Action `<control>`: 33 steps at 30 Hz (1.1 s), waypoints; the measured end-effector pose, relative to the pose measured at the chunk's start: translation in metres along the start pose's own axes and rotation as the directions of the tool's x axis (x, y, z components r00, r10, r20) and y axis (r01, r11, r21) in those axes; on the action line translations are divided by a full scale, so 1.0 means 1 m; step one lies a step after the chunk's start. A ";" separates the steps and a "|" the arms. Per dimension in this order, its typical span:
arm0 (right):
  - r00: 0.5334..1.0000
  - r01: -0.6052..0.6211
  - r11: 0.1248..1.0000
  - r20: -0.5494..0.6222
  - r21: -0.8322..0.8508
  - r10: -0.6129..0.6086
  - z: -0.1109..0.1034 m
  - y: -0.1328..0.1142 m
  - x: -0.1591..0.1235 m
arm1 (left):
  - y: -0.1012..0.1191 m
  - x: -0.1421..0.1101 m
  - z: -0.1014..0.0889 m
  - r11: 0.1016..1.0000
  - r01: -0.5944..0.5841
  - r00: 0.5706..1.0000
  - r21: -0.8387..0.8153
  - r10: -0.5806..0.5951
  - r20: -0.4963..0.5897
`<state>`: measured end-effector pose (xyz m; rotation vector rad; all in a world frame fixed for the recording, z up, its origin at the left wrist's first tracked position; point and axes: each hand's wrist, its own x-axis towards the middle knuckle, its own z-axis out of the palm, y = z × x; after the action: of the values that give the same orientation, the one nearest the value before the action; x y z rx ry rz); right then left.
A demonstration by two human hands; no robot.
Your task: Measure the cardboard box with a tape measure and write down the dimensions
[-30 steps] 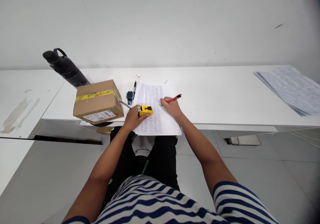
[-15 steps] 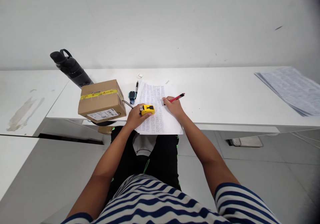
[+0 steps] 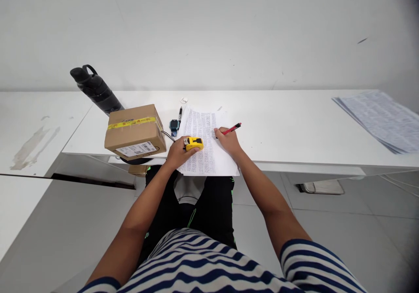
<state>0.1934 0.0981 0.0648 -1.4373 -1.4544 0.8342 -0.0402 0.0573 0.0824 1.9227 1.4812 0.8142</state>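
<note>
At a white table [image 3: 294, 127], you grip a red pen [image 3: 231, 128] in your right hand [image 3: 228, 142] over a text-filled paper [image 3: 204, 164], while your left hand [image 3: 177, 154] clasps a yellow tape measure [image 3: 194, 143] above the same page. A taped cardboard box [image 3: 134, 133] stands to your left, a dark bottle [image 3: 98, 93] behind it; a watch-like device [image 3: 174, 125] lies between box and paper, more sheets [image 3: 381, 118] at far right.

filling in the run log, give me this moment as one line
left hand: holds yellow tape measure | right hand: holds red pen over written paper | cardboard box: left of paper | bottle: behind box
</note>
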 end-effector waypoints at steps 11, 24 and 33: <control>0.999 -0.011 1.000 -0.031 -0.014 0.011 0.000 0.001 0.000 | 0.003 -0.001 -0.001 1.000 0.012 1.000 -0.009 -0.012 -0.012; 0.996 0.005 0.999 -0.086 -0.054 -0.009 0.000 0.001 -0.001 | 0.001 -0.003 0.000 0.999 0.041 0.999 0.000 -0.041 -0.027; 0.998 -0.021 1.000 -0.054 -0.023 0.020 0.000 0.006 -0.001 | 0.000 -0.004 0.000 0.997 0.013 1.000 -0.070 -0.014 -0.015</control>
<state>0.1958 0.0980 0.0593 -1.4834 -1.4158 0.7876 -0.0409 0.0537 0.0825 1.8569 1.4544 0.8653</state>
